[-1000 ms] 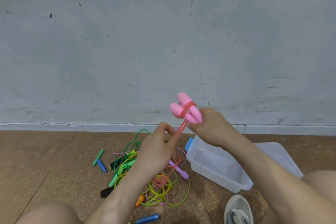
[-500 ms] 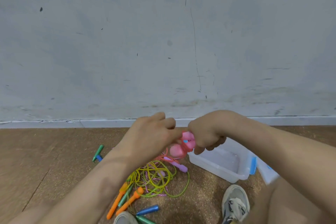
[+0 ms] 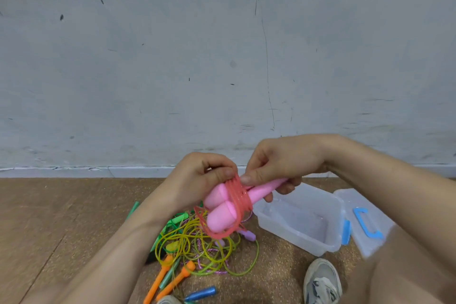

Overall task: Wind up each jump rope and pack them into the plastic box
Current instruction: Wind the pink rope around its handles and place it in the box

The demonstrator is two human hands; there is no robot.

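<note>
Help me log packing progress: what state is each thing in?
pink jump rope: cord wound around its handles
plastic box: open, looks empty
lid: off, beside box
other ropes: tangled loose on floor
left hand: holds the wound cord
right hand: grips the handles

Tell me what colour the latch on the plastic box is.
The latch is blue, clearest in the head view.
</note>
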